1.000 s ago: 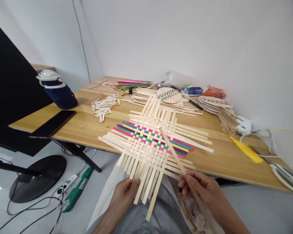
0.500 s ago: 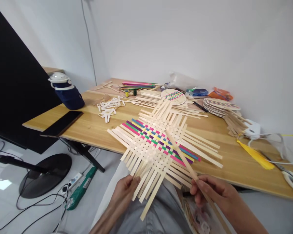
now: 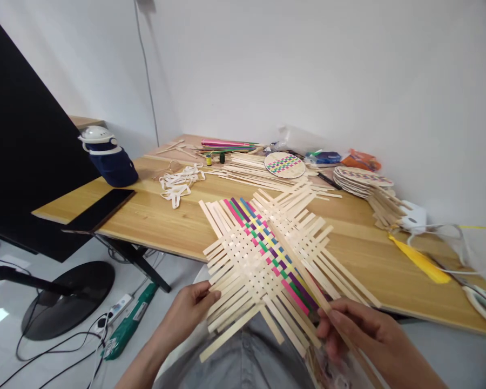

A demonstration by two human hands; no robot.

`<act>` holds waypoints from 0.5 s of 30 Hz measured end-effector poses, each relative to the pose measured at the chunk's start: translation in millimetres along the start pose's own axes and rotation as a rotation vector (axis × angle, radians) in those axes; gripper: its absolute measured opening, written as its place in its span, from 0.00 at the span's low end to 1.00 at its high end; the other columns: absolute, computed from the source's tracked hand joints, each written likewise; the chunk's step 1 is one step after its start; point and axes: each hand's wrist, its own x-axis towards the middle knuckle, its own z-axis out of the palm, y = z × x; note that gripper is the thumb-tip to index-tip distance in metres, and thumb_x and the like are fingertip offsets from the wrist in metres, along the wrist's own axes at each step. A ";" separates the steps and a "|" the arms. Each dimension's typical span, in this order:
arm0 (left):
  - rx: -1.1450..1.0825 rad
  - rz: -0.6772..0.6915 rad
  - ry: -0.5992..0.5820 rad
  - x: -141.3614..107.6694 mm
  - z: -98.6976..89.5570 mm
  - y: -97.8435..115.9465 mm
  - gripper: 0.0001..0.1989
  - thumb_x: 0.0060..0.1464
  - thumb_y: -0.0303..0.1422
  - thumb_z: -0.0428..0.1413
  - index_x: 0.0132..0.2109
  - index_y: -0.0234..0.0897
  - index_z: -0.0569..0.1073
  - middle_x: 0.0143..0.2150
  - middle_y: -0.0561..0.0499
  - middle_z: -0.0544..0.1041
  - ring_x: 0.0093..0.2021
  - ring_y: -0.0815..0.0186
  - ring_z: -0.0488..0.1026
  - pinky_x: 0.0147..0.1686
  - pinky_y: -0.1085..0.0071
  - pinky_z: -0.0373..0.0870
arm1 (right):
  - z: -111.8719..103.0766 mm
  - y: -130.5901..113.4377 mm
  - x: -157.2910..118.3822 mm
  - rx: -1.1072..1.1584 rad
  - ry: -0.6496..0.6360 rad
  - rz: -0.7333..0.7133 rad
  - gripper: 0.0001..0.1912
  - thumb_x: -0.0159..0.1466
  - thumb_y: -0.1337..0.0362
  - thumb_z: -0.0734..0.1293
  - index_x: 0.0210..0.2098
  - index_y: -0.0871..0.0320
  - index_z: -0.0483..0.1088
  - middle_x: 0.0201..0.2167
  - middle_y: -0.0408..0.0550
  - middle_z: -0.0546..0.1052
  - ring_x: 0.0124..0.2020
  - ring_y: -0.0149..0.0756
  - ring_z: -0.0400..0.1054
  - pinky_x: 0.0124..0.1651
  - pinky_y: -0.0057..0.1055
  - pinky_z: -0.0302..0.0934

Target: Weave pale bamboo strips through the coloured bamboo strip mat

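Note:
A woven mat of flat pale strips [image 3: 243, 259], crossed by pink, green, purple, yellow and blue strips [image 3: 267, 243], lies over my lap and the table's front edge. Its loose ends stick out on all sides. My left hand [image 3: 194, 305] pinches pale strip ends at the mat's lower left side, thumb on top. Between the thumb and fingers of my right hand [image 3: 356, 329] is a long flat wooden stick [image 3: 297, 259], slanting up and left across the mat. The stick's upper end rests over the weave near the coloured band.
On the wooden table [image 3: 162, 216] are a round woven fan [image 3: 285, 165], a stack of woven discs [image 3: 360, 178], white cord [image 3: 180, 181], a dark tablet-like slab [image 3: 101, 209] and a blue jug [image 3: 113, 165]. Scissors [image 3: 484, 302] and a yellow tassel [image 3: 421, 259] sit at right.
The mat has turned clockwise, so its coloured band slopes more steeply. My left hand has shifted left with the mat's edge. My right hand still holds the stick, slightly lower.

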 end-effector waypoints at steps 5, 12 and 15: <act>0.044 0.007 -0.047 4.1 -20.3 12.8 0.18 0.45 0.46 0.63 0.26 0.34 0.73 0.24 0.52 0.72 0.26 0.67 0.65 0.26 0.76 0.60 | -14.0 -6.8 -1.8 -0.045 0.059 -0.031 0.26 0.54 0.39 0.69 0.29 0.58 0.76 0.27 0.51 0.78 0.24 0.34 0.70 0.30 0.31 0.68; 0.225 0.078 -0.099 25.9 -51.6 59.3 0.14 0.42 0.40 0.65 0.23 0.35 0.72 0.21 0.55 0.69 0.24 0.69 0.66 0.25 0.77 0.62 | -18.6 -8.4 -1.7 0.007 0.145 -0.045 0.24 0.54 0.41 0.71 0.29 0.58 0.76 0.27 0.49 0.78 0.24 0.33 0.69 0.30 0.31 0.67; 0.358 0.105 -0.104 45.4 -68.8 84.1 0.12 0.41 0.35 0.66 0.21 0.35 0.72 0.18 0.55 0.68 0.21 0.69 0.64 0.22 0.78 0.57 | -20.2 -4.9 0.9 0.020 0.140 -0.041 0.23 0.54 0.42 0.71 0.28 0.59 0.76 0.27 0.49 0.78 0.24 0.32 0.69 0.30 0.30 0.67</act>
